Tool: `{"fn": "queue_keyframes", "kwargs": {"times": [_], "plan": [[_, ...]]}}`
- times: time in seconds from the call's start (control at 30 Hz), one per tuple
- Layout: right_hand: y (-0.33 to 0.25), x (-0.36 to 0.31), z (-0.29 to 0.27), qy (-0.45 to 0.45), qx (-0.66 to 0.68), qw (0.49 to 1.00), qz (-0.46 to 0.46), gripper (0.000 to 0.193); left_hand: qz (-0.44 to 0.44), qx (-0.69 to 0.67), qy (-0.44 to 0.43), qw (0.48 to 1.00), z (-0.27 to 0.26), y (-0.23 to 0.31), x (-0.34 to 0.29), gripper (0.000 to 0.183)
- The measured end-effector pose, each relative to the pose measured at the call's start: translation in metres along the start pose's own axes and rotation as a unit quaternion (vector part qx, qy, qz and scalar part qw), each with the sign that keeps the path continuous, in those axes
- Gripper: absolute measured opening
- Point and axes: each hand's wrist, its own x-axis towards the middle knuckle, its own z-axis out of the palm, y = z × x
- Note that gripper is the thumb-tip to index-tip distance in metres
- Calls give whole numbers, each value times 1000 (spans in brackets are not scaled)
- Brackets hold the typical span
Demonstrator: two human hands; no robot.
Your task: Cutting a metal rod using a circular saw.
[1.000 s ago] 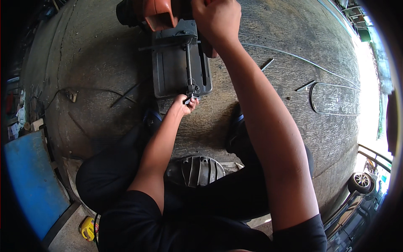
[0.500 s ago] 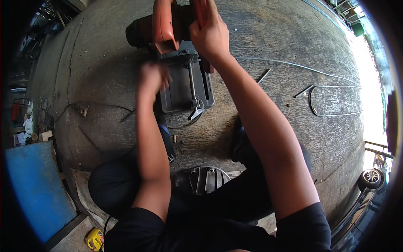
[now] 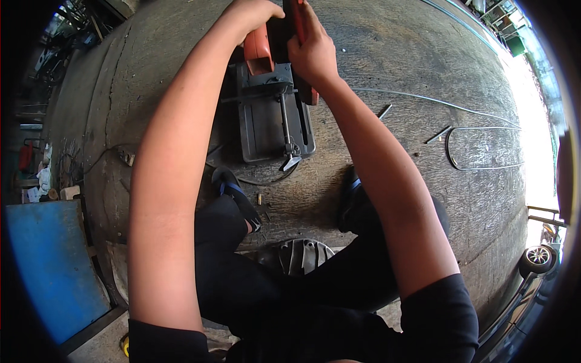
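Observation:
A cut-off saw (image 3: 259, 51) with an orange handle housing stands on the floor ahead of me, its upper part cut off by the top edge. My right hand (image 3: 315, 54) is closed around the red guard on its right side. Over the top of the saw's body lies my left hand (image 3: 251, 15), its fingers curled onto the machine and partly hidden. Below them is the dark metal base (image 3: 260, 130), which carries a vise with a long screw rod (image 3: 285, 118) and a small crank handle (image 3: 292, 163).
Short metal rods (image 3: 438, 134) and a long bent rod (image 3: 484, 128) lie on the floor to the right. A ribbed metal part (image 3: 302, 255) sits between my legs. A blue panel (image 3: 54, 266) stands at the left. A power cord (image 3: 100, 158) trails on the left floor.
My left hand has moved up and forward from beside the base onto the top of the saw. My right hand keeps its hold on the guard. The view has shifted slightly.

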Motion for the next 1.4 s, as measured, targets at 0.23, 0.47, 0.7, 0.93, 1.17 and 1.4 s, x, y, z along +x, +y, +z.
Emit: {"fn": "queue_keyframes", "kwargs": {"times": [0.23,0.47,0.7,0.93,1.17,1.4], "plan": [[-8,3,2,5,10,1000,-23,72,-92,-118,-17,989,-2,-10,15,16],[-11,7,4,-9,10,1000,18,68,-93,67,-47,992,0,-19,47,11],[-15,23,1,-47,-37,986,155,58,-70,73,47,994,3,-13,9,25],[-14,12,9,-19,-17,997,71,65,-27,104,63,992,1,-20,-4,52],[4,1,10,-10,18,1000,-18,59,-42,18,0,999,8,-29,-15,33],[9,-15,8,-3,-33,999,-34,61,-69,43,51,995,16,-41,-17,75]]}}
